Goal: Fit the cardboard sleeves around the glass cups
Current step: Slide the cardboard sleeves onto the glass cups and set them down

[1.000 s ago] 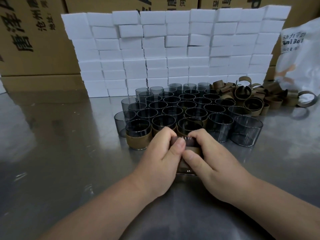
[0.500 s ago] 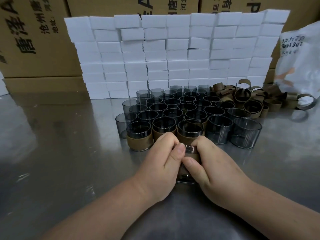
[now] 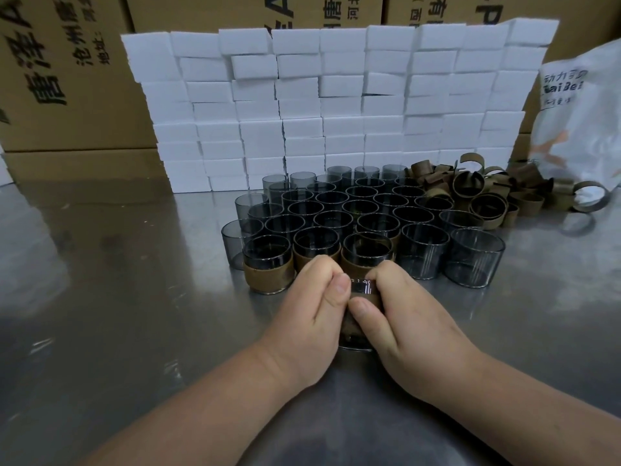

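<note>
Left hand: my left hand (image 3: 309,317) curls round the left side of a smoke-grey glass cup (image 3: 361,285), thumb up by its rim.
Right hand: my right hand (image 3: 410,324) curls round the right side of the same cup, thumb pressed on its brown cardboard sleeve (image 3: 371,298).
Hands together: thumbs nearly touching, both clamped on that one cup.
Cup in hand: upright on the brushed steel table (image 3: 117,297), straight before me, just in front of the front row.
Sleeve: wrapped round the cup's wall below the rim; my fingers hide how far down it sits.
Sleeved cups: three sleeved cups (image 3: 267,264) side by side, front row left.
Bare cups: two bare cups (image 3: 425,250) on the front row's right, more packed in rows behind.
Loose sleeves: a heap of loose sleeves (image 3: 487,196), back right of the cups.
Behind: a wall of white rectangular blocks (image 3: 336,105), printed brown cardboard cartons (image 3: 67,62), and a white plastic bag (image 3: 588,112) at far right.
</note>
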### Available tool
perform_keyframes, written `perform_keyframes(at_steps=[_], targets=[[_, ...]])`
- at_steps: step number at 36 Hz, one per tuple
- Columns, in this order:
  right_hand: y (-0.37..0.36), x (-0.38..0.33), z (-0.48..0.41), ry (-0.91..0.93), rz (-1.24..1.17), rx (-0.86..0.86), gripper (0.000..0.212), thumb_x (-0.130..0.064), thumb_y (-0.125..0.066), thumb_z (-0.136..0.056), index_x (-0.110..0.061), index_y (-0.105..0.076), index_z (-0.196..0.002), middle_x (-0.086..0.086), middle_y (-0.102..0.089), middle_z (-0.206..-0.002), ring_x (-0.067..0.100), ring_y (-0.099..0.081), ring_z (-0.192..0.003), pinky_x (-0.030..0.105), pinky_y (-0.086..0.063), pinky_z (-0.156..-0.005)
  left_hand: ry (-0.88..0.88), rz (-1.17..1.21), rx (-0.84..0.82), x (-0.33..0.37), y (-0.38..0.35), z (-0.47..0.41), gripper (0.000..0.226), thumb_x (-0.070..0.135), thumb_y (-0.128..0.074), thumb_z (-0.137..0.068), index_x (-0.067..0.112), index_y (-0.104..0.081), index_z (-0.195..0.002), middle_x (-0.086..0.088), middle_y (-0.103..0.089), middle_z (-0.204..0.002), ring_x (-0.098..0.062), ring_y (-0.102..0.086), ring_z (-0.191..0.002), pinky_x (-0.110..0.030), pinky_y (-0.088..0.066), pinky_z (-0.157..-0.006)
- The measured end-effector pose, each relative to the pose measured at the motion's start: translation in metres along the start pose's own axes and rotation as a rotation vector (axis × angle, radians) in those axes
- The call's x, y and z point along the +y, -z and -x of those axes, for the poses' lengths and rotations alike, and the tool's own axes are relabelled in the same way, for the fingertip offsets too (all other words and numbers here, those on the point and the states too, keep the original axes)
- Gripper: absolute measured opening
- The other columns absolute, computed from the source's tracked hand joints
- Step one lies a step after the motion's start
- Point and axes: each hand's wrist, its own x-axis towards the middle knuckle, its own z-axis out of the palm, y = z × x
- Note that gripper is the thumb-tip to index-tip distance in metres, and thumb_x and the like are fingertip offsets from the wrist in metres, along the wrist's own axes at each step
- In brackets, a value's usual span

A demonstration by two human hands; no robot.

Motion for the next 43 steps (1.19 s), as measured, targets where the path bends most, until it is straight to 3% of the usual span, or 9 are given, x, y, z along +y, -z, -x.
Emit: perform_keyframes(at_steps=[5,12,15,17,22,26,36,40,43], targets=[[-0.003,0.002,-0.001,-0.031,-0.034,0.071,0.026,-0.062,-0.026,-0.075,-0.039,-0.036,-0.078,-0.016,-0.045,-0.076,-0.004,-0.046,-0.084,0.007,-0.035,-0.069,0.024,0.025,-0.015,-0.001,0.001,-0.001,0.041,0.049,-0.024,-0.087,0.016,-0.049,-0.085,-0.002,-0.051,-0.084,-0.012,-0.048,-0.078,-0.028,-0.042,-0.073],[-0.003,0.011,-0.005,-0.149,-0.033,0.117,0.024,-0.054,-0.037,-0.079,-0.031,-0.042,-0.077,-0.013,-0.046,-0.079,-0.004,-0.045,-0.077,0.017,-0.032,-0.056,0.168,-0.073,-0.113,-0.005,0.005,-0.002,0.030,0.051,-0.032,-0.084,0.048,-0.036,-0.113,0.018,-0.042,-0.128,0.010,-0.038,-0.117,-0.009,-0.029,-0.097],[-0.004,0.013,-0.006,-0.169,0.002,0.118,0.020,-0.052,-0.039,-0.077,-0.032,-0.042,-0.075,-0.014,-0.046,-0.081,-0.004,-0.045,-0.077,0.016,-0.032,-0.056,0.213,-0.144,-0.148,-0.007,0.001,-0.003,0.054,0.049,-0.034,-0.082,0.046,-0.027,-0.135,0.021,-0.033,-0.139,0.002,-0.039,-0.124,-0.022,-0.032,-0.104],[-0.004,0.013,-0.006,-0.167,0.010,0.110,0.017,-0.050,-0.043,-0.075,-0.034,-0.041,-0.073,-0.013,-0.046,-0.082,-0.004,-0.044,-0.074,0.014,-0.033,-0.058,0.231,-0.184,-0.140,-0.007,0.001,-0.004,0.059,0.046,-0.038,-0.083,0.036,-0.030,-0.140,0.020,-0.035,-0.138,-0.001,-0.041,-0.124,-0.026,-0.034,-0.104],[-0.001,0.012,-0.006,-0.198,0.038,0.081,0.017,-0.050,-0.046,-0.071,-0.034,-0.042,-0.069,-0.014,-0.047,-0.083,-0.001,-0.044,-0.069,0.016,-0.027,-0.056,0.204,-0.253,-0.157,-0.009,0.002,-0.005,0.043,0.028,-0.047,-0.093,0.031,-0.042,-0.136,0.018,-0.041,-0.136,0.008,-0.036,-0.120,-0.016,-0.031,-0.100],[0.001,0.009,-0.006,-0.232,0.095,0.101,0.017,-0.047,-0.046,-0.067,-0.030,-0.041,-0.066,-0.011,-0.046,-0.081,0.002,-0.044,-0.068,0.017,-0.026,-0.055,0.235,-0.254,-0.142,-0.008,0.001,-0.006,0.044,0.028,-0.049,-0.092,0.033,-0.042,-0.135,0.021,-0.041,-0.132,0.003,-0.046,-0.112,-0.024,-0.039,-0.097],[0.008,0.012,-0.005,-0.250,0.196,0.183,0.015,-0.034,-0.059,-0.069,-0.031,-0.046,-0.075,-0.016,-0.041,-0.093,-0.001,-0.027,-0.096,0.018,-0.024,-0.081,0.263,-0.288,-0.148,-0.009,0.002,-0.007,0.034,0.029,-0.049,-0.092,0.031,-0.051,-0.126,0.026,-0.042,-0.119,0.008,-0.048,-0.101,-0.020,-0.043,-0.088],[0.016,0.011,-0.002,-0.257,0.256,0.205,0.024,-0.031,-0.066,-0.068,-0.033,-0.045,-0.079,-0.020,-0.031,-0.085,0.001,-0.023,-0.086,0.019,-0.019,-0.067,0.276,-0.280,-0.146,-0.009,0.002,-0.007,0.029,0.029,-0.049,-0.091,0.029,-0.055,-0.120,0.025,-0.043,-0.114,0.006,-0.049,-0.101,-0.022,-0.043,-0.089],[0.020,0.012,-0.001,-0.300,0.213,0.201,0.029,-0.027,-0.066,-0.072,-0.039,-0.040,-0.077,-0.021,-0.033,-0.085,0.004,-0.040,-0.075,0.021,-0.029,-0.058,0.284,-0.280,-0.147,-0.008,0.002,-0.007,0.027,0.028,-0.049,-0.091,0.028,-0.056,-0.117,0.023,-0.045,-0.113,0.006,-0.049,-0.101,-0.022,-0.043,-0.090]])
